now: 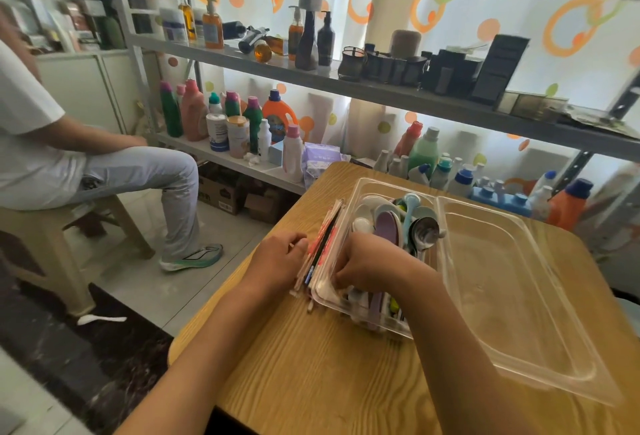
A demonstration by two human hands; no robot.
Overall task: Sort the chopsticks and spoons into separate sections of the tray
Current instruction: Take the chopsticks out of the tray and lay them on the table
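Note:
A clear plastic tray (441, 208) with two sections lies on the wooden table (311, 365). Its left section holds a pile of spoons (398, 223), plastic and metal, in several colours. The right section (512, 282) holds nothing. A bundle of chopsticks (323, 244), some in paper sleeves, lies on the table against the tray's left wall. My left hand (277, 260) rests on the table with its fingers curled against the chopsticks. My right hand (363, 266) reaches into the left section with its fingers curled down among the spoon handles; what it grips is hidden.
A person in white sits on a beige stool (52, 237) at the left. Metal shelves (311, 74) with bottles and boxes stand behind the table. A white spoon (100, 319) lies on the floor. Cardboard boxes (221, 189) sit under the lowest shelf.

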